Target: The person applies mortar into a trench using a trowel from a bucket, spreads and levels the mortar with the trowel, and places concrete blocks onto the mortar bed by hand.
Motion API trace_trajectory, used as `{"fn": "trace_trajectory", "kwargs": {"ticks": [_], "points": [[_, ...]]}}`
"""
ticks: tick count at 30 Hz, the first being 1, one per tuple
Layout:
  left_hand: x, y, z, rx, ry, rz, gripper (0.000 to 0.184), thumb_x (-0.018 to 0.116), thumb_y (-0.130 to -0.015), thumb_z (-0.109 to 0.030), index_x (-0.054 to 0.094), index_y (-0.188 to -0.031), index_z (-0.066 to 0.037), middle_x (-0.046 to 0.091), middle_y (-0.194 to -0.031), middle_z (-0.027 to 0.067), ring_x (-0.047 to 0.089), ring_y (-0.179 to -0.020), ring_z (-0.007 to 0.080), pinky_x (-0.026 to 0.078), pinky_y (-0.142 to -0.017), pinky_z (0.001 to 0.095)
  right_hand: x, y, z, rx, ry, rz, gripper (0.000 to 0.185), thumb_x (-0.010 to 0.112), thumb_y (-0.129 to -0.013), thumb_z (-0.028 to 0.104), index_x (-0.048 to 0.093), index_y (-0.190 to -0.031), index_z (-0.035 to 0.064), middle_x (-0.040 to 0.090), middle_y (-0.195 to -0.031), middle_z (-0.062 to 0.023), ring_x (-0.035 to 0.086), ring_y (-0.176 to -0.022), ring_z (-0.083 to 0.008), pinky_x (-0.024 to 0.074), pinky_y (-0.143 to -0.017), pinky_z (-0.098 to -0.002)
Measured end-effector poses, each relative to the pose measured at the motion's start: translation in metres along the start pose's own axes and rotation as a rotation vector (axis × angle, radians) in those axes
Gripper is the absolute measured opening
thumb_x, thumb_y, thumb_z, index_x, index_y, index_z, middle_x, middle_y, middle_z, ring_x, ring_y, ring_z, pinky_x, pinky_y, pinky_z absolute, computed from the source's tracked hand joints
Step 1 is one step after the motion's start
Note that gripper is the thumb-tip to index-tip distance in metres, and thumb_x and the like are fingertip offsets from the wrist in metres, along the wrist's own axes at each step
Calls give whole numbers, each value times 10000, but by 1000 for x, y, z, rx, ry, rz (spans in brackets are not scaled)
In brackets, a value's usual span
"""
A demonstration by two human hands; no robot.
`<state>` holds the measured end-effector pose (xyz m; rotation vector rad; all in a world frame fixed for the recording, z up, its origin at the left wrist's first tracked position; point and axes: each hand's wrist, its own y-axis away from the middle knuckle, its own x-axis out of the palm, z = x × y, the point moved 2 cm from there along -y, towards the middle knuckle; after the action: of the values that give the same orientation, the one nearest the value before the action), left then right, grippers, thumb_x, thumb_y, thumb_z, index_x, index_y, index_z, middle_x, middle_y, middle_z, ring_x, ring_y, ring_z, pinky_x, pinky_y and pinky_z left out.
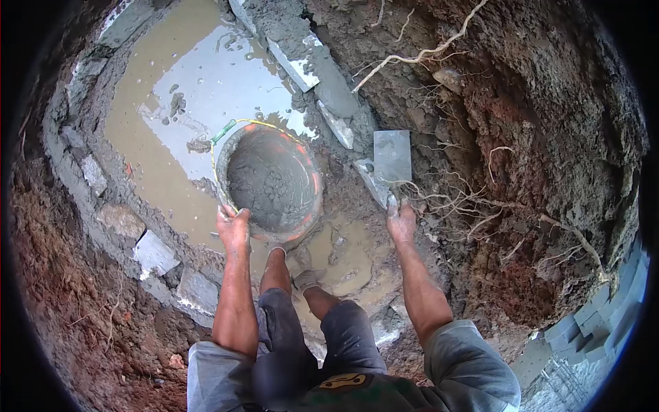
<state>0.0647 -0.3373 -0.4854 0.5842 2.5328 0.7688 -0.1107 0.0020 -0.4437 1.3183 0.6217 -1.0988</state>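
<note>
As a person [350,336] stands on muddy ground [343,199], the left hand [233,225] grasps the near-left rim of a round mortar bucket [314,202]. The bucket is upright just ahead of the feet [309,278], beside a pool of brown water [151,185], with wet grey mortar [269,185] inside. A yellow rope handle [274,127] with a green sleeve [223,130] runs round its left and far edges. Off to the right, the right hand [401,223] appears clenched around the handle of a rectangular-bladed trowel [392,156] (the handle itself is hidden), its flat grey blade pointing away, near mortared stones [292,63] and pale roots [419,58].

The bucket probably handles as heavy, its dense load apt to slump if tipped; the wall may flex, though its material is hard to tell. Wet paste likely makes the rim slippery, so fingers hooked well over the edge, or a grip on the green sleeve for lifting, seem surest. The trowel looks light and stiff, best taken by its handle rather than its thin blade.
</note>
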Motion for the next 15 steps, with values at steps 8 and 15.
{"fn": "trace_trajectory", "kwargs": {"ticks": [8,15], "points": [[-37,1,27,-57,-58,-132,257,598,-678,18,451,-873,-64,466,-747,11,459,-609,129,407,-542,302,47,-80,9,-27,168,149,539,388,-940,451,634,-1022,-21,629,-979,-294,599,-962,-457,478,-830,-510],[-49,24,30,-72,-94,-108,305,589,-684,37,488,-962,-38,462,-754,11,459,-601,126,415,-543,296,35,-43,-53,50,269,194,503,446,-915,428,641,-955,-34,635,-937,-299,610,-929,-460,482,-843,-511]]}}
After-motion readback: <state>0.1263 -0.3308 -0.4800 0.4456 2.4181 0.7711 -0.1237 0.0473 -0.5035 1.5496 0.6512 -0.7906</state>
